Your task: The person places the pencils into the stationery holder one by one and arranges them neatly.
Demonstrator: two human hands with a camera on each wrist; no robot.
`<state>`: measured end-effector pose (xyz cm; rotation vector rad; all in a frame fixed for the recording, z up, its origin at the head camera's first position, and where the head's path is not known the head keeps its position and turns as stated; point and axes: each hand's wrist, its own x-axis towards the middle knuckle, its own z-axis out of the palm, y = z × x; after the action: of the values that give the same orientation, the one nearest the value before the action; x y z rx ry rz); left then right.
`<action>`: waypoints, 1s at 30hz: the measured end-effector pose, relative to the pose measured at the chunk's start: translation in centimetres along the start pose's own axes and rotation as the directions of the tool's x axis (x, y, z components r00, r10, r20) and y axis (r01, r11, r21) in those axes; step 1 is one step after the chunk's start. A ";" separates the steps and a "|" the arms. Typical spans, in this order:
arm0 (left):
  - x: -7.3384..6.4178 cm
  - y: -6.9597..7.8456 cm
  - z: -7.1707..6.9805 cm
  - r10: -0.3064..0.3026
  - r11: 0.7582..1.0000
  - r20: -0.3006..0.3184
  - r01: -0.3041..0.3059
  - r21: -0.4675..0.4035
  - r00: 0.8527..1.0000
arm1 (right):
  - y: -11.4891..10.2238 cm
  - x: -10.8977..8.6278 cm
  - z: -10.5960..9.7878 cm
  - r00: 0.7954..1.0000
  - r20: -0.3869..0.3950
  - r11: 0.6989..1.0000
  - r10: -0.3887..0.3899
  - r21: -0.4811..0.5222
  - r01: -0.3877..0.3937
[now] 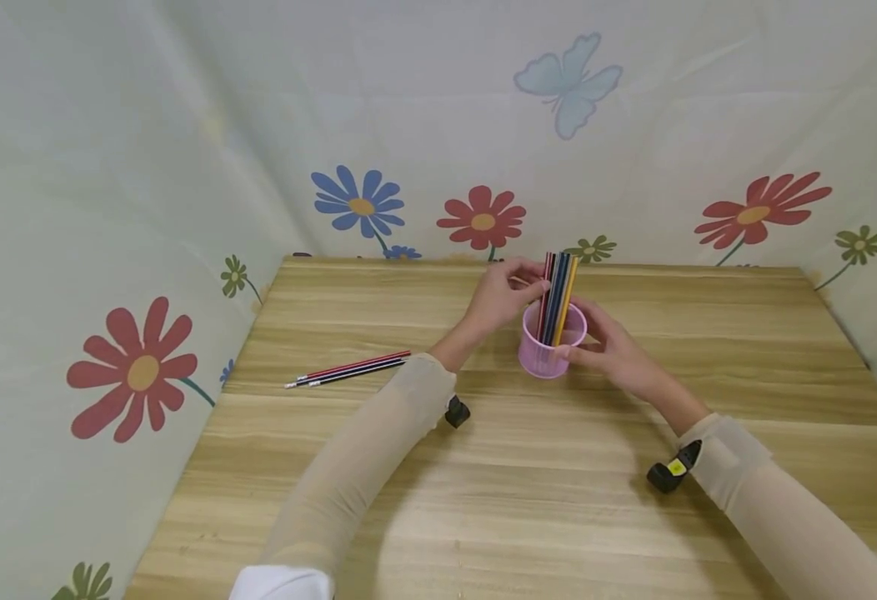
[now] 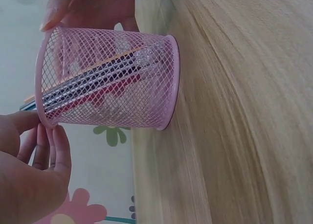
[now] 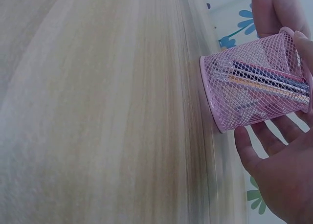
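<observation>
A pink mesh pencil cup (image 1: 543,362) stands upright on the wooden table, holding a bundle of pencils (image 1: 561,292) in red, black, dark blue and yellow. My left hand (image 1: 500,293) is at the cup's left side, thumb and fingers pinching pencils just above the rim. In the left wrist view the left fingertips (image 2: 61,136) lie right at the cup rim (image 2: 38,82). From the right, my right hand (image 1: 618,354) grips the cup, thumb near the front rim and fingers round the far side. Through the mesh, the pencils (image 3: 264,77) lean inside with their ends low in the cup.
A few red and black pencils (image 1: 356,367) with pale ends lie on the table to the left, beyond my left forearm. Behind the table (image 1: 528,500) hangs a pale curtain (image 1: 633,167) printed with flowers and a butterfly. Small black cameras (image 1: 457,412) sit at both wrists.
</observation>
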<state>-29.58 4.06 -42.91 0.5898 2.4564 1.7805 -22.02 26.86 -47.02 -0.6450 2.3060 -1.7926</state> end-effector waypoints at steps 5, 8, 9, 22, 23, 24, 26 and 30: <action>-0.2 0.0 -0.2 0.025 0.999 0.021 -0.025 0.023 0.999 | 0.1 0.0 0.0 1.000 0.001 1.000 -0.005 0.005 0.005; -0.5 -0.2 -1.0 0.027 0.998 0.050 -0.029 0.050 0.998 | 0.2 0.1 0.0 1.000 0.000 1.000 -0.012 0.001 0.012; -0.6 -0.3 -1.4 0.028 0.998 0.061 -0.031 0.058 0.998 | 0.2 0.1 0.0 1.000 -0.001 1.000 -0.014 -0.002 0.014; -3.9 -0.2 -9.8 -0.013 0.987 0.154 -0.012 0.161 0.988 | -0.1 -0.4 0.0 1.000 -0.004 1.000 0.012 -0.015 -0.012; -4.2 -0.3 -10.5 -0.028 0.984 0.156 0.000 0.178 0.987 | -0.1 -0.3 0.0 1.000 -0.001 1.000 0.013 -0.018 -0.013; -4.5 -0.4 -11.2 -0.043 0.981 0.159 0.012 0.192 0.986 | -0.3 -0.3 0.0 1.000 0.002 1.000 0.017 -0.018 -0.017; -5.1 -0.6 -12.5 -0.069 0.975 0.159 0.032 0.221 0.985 | -0.5 -0.3 0.1 1.000 0.002 0.999 0.028 -0.022 -0.028; -6.0 -1.5 -14.5 -0.080 0.960 0.185 0.026 0.278 0.980 | -0.7 -0.2 0.1 0.999 -0.001 0.999 0.034 -0.025 -0.034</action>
<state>-28.15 -11.46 -40.51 0.6723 2.5700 1.3015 -21.62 26.68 -46.38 -0.6052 2.3287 -1.7525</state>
